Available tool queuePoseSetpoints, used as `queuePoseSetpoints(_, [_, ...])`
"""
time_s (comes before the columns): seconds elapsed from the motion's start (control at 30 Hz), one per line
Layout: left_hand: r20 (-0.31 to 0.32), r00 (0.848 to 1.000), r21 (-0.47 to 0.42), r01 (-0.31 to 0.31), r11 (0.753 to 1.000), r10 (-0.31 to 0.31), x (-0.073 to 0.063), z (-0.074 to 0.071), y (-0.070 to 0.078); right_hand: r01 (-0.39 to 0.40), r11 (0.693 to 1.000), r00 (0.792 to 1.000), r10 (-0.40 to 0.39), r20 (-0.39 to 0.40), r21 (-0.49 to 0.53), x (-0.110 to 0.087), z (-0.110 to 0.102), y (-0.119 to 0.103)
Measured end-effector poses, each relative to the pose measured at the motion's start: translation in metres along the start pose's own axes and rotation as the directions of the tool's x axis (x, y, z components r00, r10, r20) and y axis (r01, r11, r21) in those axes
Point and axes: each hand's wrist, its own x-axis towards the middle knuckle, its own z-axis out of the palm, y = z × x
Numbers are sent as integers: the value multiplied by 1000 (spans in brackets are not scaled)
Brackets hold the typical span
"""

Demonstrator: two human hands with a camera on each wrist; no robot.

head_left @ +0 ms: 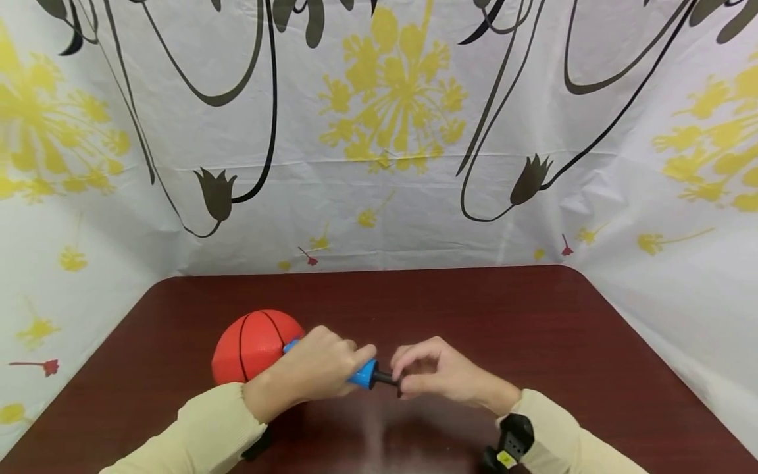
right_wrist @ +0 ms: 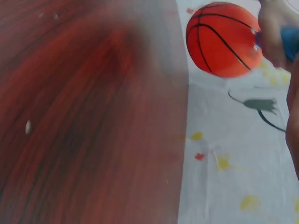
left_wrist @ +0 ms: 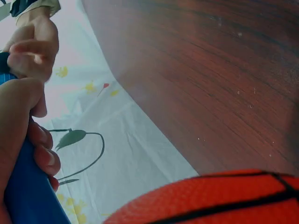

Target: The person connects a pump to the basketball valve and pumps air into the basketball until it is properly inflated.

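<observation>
A blue hand pump (head_left: 362, 375) is gripped round its barrel by my left hand (head_left: 314, 368). The left wrist view shows curled fingers (left_wrist: 44, 156) wrapped about the blue barrel. From the barrel's right end a short black rod sticks out to a dark handle, which my right hand (head_left: 435, 374) holds between thumb and fingers. At the pump's other end sits an orange-red ball (head_left: 251, 345) with black basketball lines, close against the pump's tip. In the right wrist view the ball (right_wrist: 224, 39) meets the tip; the exact joint is blurred there.
The dark reddish-brown table (head_left: 533, 329) has rounded far corners. White sheeting (head_left: 385, 217) with yellow, black and red flower prints hangs behind and along both sides. A black strapped device (head_left: 515, 438) sits on the right wrist over a pale sleeve.
</observation>
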Motion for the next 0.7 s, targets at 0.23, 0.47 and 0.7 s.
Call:
queuePoseSetpoints(0.23, [-29, 999, 3, 33, 999, -33, -15, -4, -16, 31, 990, 992, -47, 114, 134, -30, -23, -18])
queuePoseSetpoints(0.47, [-31, 999, -15, 33, 999, -34, 2, -1, -3, 179, 967, 984, -175, 35, -184, -1, -3, -4])
queuePoseSetpoints(0.7, [-71, 997, -24, -12, 1000, 11, 4, 2, 0, 119, 972, 993, -117, 20, -205, 6, 4, -7])
